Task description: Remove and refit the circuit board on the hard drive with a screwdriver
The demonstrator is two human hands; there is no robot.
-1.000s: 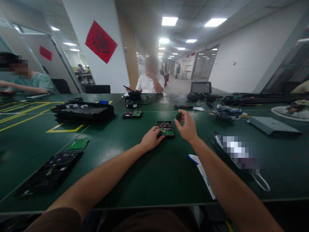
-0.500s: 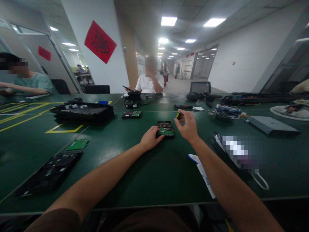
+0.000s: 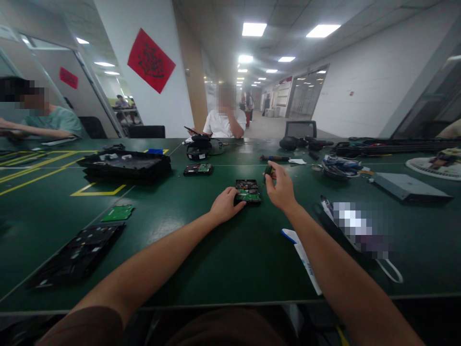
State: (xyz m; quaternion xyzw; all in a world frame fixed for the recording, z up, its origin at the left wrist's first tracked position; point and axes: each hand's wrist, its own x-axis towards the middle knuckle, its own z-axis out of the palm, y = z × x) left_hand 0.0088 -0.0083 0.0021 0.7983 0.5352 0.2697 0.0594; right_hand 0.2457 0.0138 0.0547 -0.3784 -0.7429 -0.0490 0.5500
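A hard drive [image 3: 248, 189] with a green circuit board lies flat on the table in front of me. My left hand [image 3: 227, 205] grips its left side, thumb along the near edge. Just right of the drive, raised above the table, my right hand [image 3: 280, 185] is closed on a small black-and-yellow tool [image 3: 268, 170]. Only a stubby part of that tool shows between the fingertips; the fingers cover the rest. Farther back to the left rests a second hard drive [image 3: 198, 168], also with a green board.
At left are a stack of black trays [image 3: 124, 166], a green circuit board [image 3: 118, 212] and a black plastic frame [image 3: 77, 254]. To the right lie a white-and-blue packet [image 3: 306, 264], a pouch [image 3: 349, 221], a grey metal box [image 3: 408, 186] and a cable bundle [image 3: 338, 167]. A person [image 3: 225, 122] sits opposite.
The small tool has turned in my right fingers, so less of its yellow shows. My left hand stays on the hard drive. The whole view has shifted slightly.
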